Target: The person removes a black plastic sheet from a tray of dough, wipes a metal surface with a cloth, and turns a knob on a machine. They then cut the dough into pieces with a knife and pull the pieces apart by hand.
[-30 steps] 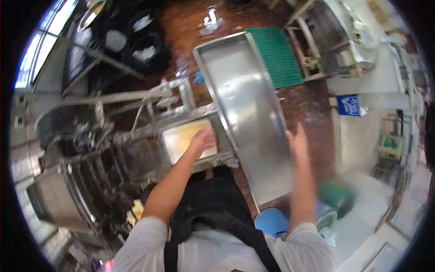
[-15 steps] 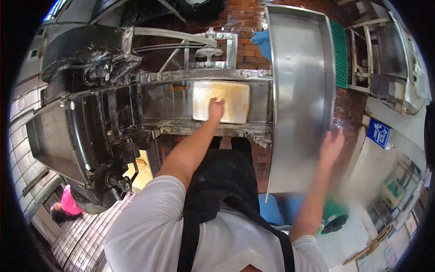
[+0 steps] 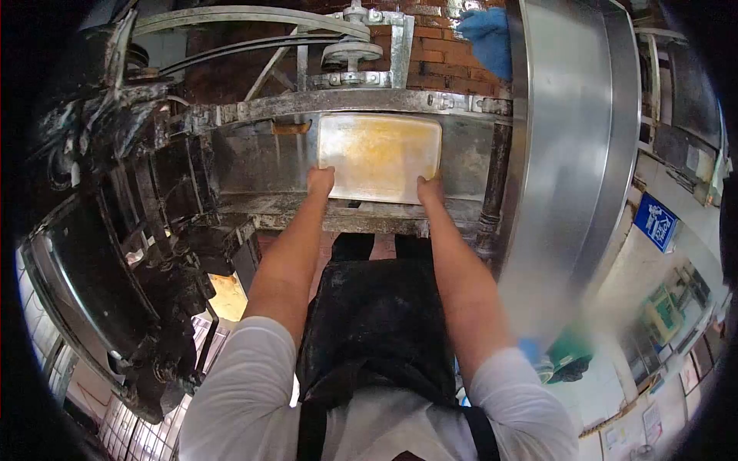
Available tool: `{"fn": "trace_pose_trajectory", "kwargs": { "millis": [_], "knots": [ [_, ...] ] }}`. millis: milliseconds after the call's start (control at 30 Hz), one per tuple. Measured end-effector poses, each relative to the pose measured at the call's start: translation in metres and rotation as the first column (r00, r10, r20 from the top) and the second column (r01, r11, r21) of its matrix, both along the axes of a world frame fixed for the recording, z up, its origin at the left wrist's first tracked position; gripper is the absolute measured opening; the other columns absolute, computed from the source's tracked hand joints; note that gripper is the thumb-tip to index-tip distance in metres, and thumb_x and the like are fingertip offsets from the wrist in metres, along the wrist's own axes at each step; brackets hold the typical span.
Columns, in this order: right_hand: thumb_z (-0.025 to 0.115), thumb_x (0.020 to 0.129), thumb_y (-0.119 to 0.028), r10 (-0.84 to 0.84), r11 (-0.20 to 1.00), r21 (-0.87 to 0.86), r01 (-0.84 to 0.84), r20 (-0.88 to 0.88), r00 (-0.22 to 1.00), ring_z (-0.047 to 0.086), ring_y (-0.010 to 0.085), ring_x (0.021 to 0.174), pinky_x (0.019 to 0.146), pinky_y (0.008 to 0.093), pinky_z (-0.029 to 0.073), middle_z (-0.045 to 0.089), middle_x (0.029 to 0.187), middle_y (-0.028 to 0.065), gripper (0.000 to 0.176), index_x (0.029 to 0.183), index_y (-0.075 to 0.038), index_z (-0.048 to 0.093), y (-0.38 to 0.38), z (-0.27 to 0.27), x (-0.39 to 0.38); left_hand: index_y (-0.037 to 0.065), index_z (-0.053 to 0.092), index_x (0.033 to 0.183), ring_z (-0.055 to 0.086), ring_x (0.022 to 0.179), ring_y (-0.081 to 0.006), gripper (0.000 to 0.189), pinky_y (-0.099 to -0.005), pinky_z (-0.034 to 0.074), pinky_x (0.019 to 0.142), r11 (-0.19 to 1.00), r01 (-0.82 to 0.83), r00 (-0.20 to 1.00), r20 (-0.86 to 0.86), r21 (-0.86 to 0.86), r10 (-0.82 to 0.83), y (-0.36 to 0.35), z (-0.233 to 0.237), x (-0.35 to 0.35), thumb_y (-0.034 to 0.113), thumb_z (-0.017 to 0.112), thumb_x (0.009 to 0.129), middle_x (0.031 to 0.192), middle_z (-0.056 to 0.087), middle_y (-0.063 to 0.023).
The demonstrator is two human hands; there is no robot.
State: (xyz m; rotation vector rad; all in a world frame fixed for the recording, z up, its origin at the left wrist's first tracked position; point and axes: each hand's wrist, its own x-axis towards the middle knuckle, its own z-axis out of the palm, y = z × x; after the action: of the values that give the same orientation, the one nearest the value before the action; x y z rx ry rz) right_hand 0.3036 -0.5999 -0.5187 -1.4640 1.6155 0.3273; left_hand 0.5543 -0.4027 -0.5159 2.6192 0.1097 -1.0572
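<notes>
A shallow rectangular tray [image 3: 380, 154], pale with yellowish patches inside, lies between the bars of a worn metal frame. My left hand [image 3: 321, 181] grips its near left corner, fingers closed over the rim. At the near right corner, my right hand [image 3: 430, 189] is closed on the edge. The tray's inner face points up, and no loose item shows in it.
A long steel trough [image 3: 565, 138] runs along the right. Beyond the frame are a pulley [image 3: 352, 54] with belts and a blue cloth [image 3: 488, 38]. Dark machinery [image 3: 100, 269] fills the left. A blue sign [image 3: 656, 221] is at far right.
My right hand has come from beyond the steel trough to the tray's right corner. My left hand has moved from over the tray's middle to its left corner. The view has shifted closer.
</notes>
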Motion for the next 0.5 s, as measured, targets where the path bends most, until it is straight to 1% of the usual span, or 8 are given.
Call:
{"fn": "trace_pose_trajectory", "kwargs": {
  "millis": [33,100,133,233,300,400,433,500],
  "knots": [
    [0.069,0.083,-0.025,-0.001,1.000,0.001,0.001,-0.006,1.000,0.051,0.0457,0.125,0.106,0.0496,0.042,0.054,0.131,0.0316,0.069,0.139,0.004,0.042,0.004,-0.006,0.000,-0.003,0.060,0.122,0.062,0.112,-0.0427,0.059,-0.0453,0.049,0.098,1.000,0.028,0.999,-0.024,0.000,-0.028,-0.001,0.007,0.004,0.038,0.068,0.080,0.118,0.065,-0.0289],
    [0.070,0.083,-0.026,0.086,0.944,-0.313,-0.105,-0.076,0.993,0.060,0.0431,0.112,0.098,0.0485,0.047,0.062,0.119,0.0268,0.063,0.134,0.002,0.046,0.016,-0.014,0.002,-0.002,0.061,0.122,0.062,0.112,-0.0427,0.057,-0.0452,0.049,0.096,0.998,0.059,0.997,-0.051,0.000,-0.059,0.006,0.013,0.008,0.038,0.068,0.082,0.120,0.064,-0.0280],
    [0.070,0.083,-0.026,0.084,0.943,-0.316,-0.105,-0.079,0.993,0.060,0.0431,0.112,0.098,0.0485,0.047,0.062,0.119,0.0268,0.063,0.134,0.002,0.046,0.016,-0.022,-0.003,-0.001,0.061,0.120,0.063,0.108,-0.0427,0.052,-0.0454,0.049,0.094,0.999,0.038,0.999,0.029,-0.034,-0.037,0.011,0.010,0.009,0.038,0.066,0.086,0.115,0.066,-0.0262],
    [0.072,0.084,-0.031,-0.021,0.981,-0.190,0.038,0.091,0.996,0.064,0.0349,0.100,0.086,0.0440,0.050,0.065,0.110,0.0194,0.060,0.130,0.001,0.052,0.006,-0.024,-0.017,0.001,0.061,0.114,0.065,0.097,-0.0374,0.041,-0.0436,0.049,0.087,0.988,0.035,0.989,0.148,-0.151,-0.013,0.019,0.021,0.009,0.036,0.062,0.094,0.103,0.068,-0.0198],
    [0.073,0.083,-0.039,-0.346,0.938,0.113,0.329,0.216,0.913,0.058,0.0389,0.111,0.098,0.0467,0.045,0.061,0.122,0.0246,0.065,0.129,0.002,0.052,0.004,-0.004,-0.018,0.001,0.061,0.111,0.065,0.090,-0.0320,0.035,-0.0416,0.049,0.083,0.972,0.060,0.980,0.197,-0.227,-0.014,0.019,0.044,0.007,0.033,0.059,0.097,0.096,0.068,-0.0151],
    [0.072,0.086,-0.041,-0.361,0.916,0.293,0.274,0.306,0.881,0.060,0.0375,0.107,0.094,0.0435,0.046,0.066,0.108,0.0219,0.057,0.118,0.003,0.057,-0.010,0.003,-0.021,0.007,0.061,0.100,0.056,0.084,-0.0084,0.012,-0.0281,0.046,0.074,0.767,-0.185,0.976,-0.025,-0.614,0.215,0.028,0.065,-0.004,0.018,0.060,0.099,0.090,0.064,0.0004],
    [0.072,0.086,-0.041,-0.364,0.915,0.291,0.278,0.306,0.879,0.060,0.0375,0.107,0.094,0.0435,0.046,0.066,0.108,0.0219,0.057,0.118,0.003,0.057,-0.010,-0.003,-0.022,0.007,0.061,0.100,0.056,0.084,-0.0084,0.012,-0.0281,0.046,0.074,0.767,-0.182,0.977,-0.026,-0.616,0.211,0.023,0.079,-0.007,0.018,0.060,0.099,0.090,0.064,0.0004],
    [0.066,0.091,-0.045,-0.168,0.981,0.112,0.156,0.107,0.980,0.062,0.0372,0.104,0.092,0.0449,0.048,0.067,0.105,0.0209,0.054,0.113,0.004,0.060,-0.001,-0.015,-0.023,0.008,0.061,0.099,0.055,0.081,-0.0078,0.008,-0.0259,0.045,0.073,0.617,-0.398,0.917,-0.264,-0.679,0.300,0.018,0.105,-0.011,0.015,0.061,0.099,0.089,0.063,0.0019]
  ]
}}
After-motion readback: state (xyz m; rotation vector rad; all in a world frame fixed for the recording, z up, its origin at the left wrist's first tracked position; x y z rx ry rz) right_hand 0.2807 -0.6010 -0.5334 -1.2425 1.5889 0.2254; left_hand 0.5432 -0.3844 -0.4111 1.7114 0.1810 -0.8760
